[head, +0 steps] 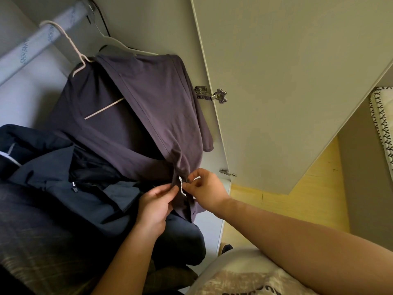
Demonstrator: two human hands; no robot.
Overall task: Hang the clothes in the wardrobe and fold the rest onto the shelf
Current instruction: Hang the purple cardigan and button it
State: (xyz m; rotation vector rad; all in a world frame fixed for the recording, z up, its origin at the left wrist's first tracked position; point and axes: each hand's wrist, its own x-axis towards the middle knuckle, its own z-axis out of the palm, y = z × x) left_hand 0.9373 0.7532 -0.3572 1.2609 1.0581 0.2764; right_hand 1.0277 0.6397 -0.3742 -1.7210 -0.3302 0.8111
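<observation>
A dark purple-grey shirt (136, 107) hangs on a pale hanger (70, 45) hooked over the wardrobe rail (36, 45). Its lower hem is gathered into a bunch in the middle of the view. My left hand (156, 206) pinches the bunched hem from the left. Just right of it, my right hand (205, 188) pinches a small white tag (181, 185) at the same hem. A second hanger (119, 42) sits behind the shirt on the rail.
A dark navy zip jacket (70, 173) lies heaped at the left inside the wardrobe, above grey checked fabric (32, 231). The open wardrobe door (287, 81) with metal hinges (210, 94) stands at the right. Yellow wood floor (308, 199) and a patterned quilt (382, 128) lie beyond it.
</observation>
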